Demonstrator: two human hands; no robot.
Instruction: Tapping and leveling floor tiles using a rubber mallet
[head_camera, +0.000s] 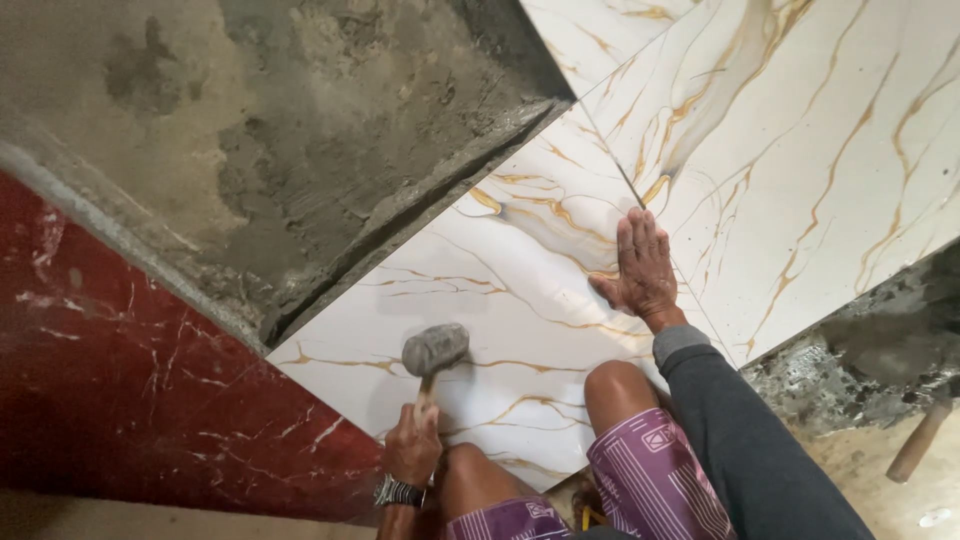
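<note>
Mallet (434, 349) is hovering in your left hand (413, 443), gripped by its handle; keep taps light while your right hand (641, 268), spread flat, is pressing the tile (520, 300) near the joint.

Open white tile (520, 290) ahead; mortar ridge (400, 215) and knee (620, 385) hem it.

Glossy, smooth marble-look tile (520, 290) — rough wet mortar bed (300, 130) beside it (mallet (434, 350) head dull rubber, handle wood).
</note>
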